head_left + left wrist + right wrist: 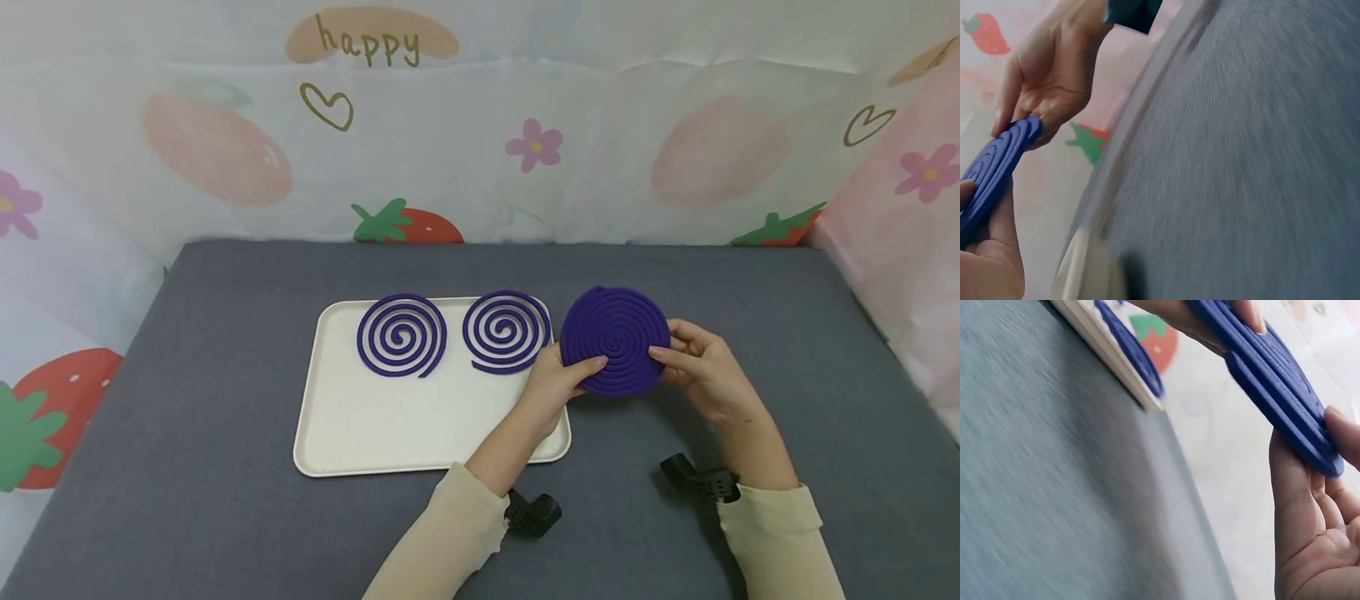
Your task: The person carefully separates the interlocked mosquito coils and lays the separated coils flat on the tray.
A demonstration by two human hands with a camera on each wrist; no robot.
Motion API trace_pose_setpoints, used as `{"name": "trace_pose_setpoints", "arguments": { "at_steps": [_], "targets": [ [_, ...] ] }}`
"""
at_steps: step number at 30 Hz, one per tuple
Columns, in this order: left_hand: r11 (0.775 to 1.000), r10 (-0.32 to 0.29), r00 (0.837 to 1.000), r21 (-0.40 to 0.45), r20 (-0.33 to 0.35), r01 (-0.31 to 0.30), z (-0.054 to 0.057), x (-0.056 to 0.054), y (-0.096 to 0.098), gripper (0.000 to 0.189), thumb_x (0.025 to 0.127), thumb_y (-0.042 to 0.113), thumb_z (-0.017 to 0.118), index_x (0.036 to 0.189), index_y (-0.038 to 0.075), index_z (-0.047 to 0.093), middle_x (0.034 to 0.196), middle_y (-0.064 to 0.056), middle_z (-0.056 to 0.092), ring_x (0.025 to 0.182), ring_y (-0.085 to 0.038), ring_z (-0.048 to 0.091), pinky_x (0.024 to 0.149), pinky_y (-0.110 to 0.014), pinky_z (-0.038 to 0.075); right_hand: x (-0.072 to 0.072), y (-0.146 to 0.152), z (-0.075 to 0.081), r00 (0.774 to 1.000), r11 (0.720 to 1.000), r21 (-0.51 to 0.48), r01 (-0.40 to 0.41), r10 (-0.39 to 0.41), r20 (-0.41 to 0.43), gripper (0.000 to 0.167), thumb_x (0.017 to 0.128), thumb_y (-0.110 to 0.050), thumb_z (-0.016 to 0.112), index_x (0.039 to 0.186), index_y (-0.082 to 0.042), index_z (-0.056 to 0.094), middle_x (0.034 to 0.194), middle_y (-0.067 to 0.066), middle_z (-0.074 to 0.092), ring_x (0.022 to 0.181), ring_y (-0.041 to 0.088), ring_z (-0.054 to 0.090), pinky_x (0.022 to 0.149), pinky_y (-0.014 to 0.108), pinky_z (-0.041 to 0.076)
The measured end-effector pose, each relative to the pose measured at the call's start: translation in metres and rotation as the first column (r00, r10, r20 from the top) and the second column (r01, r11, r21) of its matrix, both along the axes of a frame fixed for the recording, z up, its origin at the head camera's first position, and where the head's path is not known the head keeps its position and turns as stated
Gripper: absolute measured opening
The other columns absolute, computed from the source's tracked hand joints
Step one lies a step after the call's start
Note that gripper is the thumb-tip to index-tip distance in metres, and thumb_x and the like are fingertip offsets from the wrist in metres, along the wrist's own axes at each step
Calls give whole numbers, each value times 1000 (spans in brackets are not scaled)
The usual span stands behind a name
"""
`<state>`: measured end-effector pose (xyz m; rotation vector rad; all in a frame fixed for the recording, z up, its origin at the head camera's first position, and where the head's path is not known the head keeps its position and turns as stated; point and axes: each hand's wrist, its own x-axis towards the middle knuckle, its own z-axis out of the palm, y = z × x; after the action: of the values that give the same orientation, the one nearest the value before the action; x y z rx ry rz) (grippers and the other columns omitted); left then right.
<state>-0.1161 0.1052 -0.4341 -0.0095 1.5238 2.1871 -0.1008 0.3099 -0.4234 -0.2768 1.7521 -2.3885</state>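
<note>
Both hands hold up a purple mosquito coil disc (617,333), its windings packed tightly together, over the right end of a cream tray (390,425) and the cloth beside it. At its lower left edge the left hand (546,383) pinches it, thumb on the spiral face. The right hand (705,371) pinches the right edge. In the right wrist view the disc (1279,394) is tilted, with right-hand fingers (1294,500) behind it. Two open purple spirals lie on the tray's far part: a left coil (402,335) and a right coil (506,328).
A dark grey cloth (187,400) covers the table. Behind it hangs a printed curtain (600,83) with strawberries and flowers. Black wrist cameras stick out under the left wrist (534,514) and beside the right wrist (697,479).
</note>
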Motion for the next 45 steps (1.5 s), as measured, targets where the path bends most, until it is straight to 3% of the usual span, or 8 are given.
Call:
{"name": "trace_pose_setpoints", "arguments": {
  "at_steps": [5, 10, 16, 23, 30, 37, 41, 45],
  "targets": [
    [997, -30, 999, -70, -32, 28, 1, 3, -31, 37, 89, 5, 61, 123, -7, 55, 111, -20, 64, 89, -16, 64, 78, -30, 54, 1, -23, -4, 999, 998, 60, -19, 17, 38, 25, 91, 11, 51, 104, -7, 62, 96, 4, 69, 83, 14, 67, 68, 27, 56],
    [992, -70, 997, -105, -27, 67, 2, 11, -56, 40, 89, 4, 62, 126, -6, 52, 114, -21, 62, 94, -20, 64, 82, -32, 53, 6, -42, -4, 997, 990, 134, -41, 31, 73, 20, 90, 8, 55, 103, -7, 61, 94, 3, 69, 79, 14, 67, 66, 29, 56],
    [988, -55, 997, -151, -54, 46, 6, 18, -79, 39, 88, 5, 62, 124, -9, 53, 113, -21, 63, 94, -17, 63, 84, -31, 52, 10, -63, -1, 993, 987, 131, -92, 81, 88, 16, 90, 7, 56, 102, -4, 58, 94, 3, 69, 80, 16, 68, 68, 31, 56],
    [967, -80, 990, -250, -118, 49, 9, 26, -101, 41, 87, 8, 64, 123, -8, 54, 115, -21, 62, 99, -20, 62, 86, -31, 51, 14, -86, -1, 984, 982, 149, -119, 97, 146, 20, 89, 6, 58, 107, -3, 57, 92, 3, 69, 80, 16, 68, 68, 31, 56],
    [989, 7, 999, -146, -41, -13, 9, 29, -124, 44, 87, 4, 61, 128, -8, 50, 114, -19, 62, 92, -15, 63, 82, -30, 52, 7, -122, 0, 967, 986, 119, -117, 86, 238, 35, 87, 5, 59, 120, 6, 52, 95, 2, 68, 84, 16, 67, 73, 30, 55],
    [989, 86, 996, -121, -28, -89, 6, 30, -138, 44, 86, 3, 61, 128, -7, 50, 113, -15, 62, 92, -14, 63, 80, -28, 52, 4, -151, -2, 946, 992, 85, -94, 62, 319, 38, 84, 3, 61, 120, 11, 51, 96, 3, 66, 85, 14, 65, 75, 28, 54],
    [988, 89, 996, -121, -26, -92, 4, 30, -142, 43, 86, 2, 61, 127, -8, 51, 112, -14, 62, 91, -13, 63, 79, -27, 52, 4, -159, -6, 940, 996, 66, -60, 34, 339, 30, 82, 3, 61, 111, 8, 56, 92, 2, 67, 82, 13, 65, 74, 26, 54],
    [989, 78, 997, -124, -26, -81, 3, 29, -144, 44, 86, 1, 60, 127, -9, 50, 112, -14, 62, 90, -12, 63, 80, -27, 52, 5, -161, -11, 940, 997, 48, -56, 37, 339, 30, 82, 4, 59, 112, 7, 56, 94, 1, 66, 84, 13, 64, 75, 26, 53]
  ]
}}
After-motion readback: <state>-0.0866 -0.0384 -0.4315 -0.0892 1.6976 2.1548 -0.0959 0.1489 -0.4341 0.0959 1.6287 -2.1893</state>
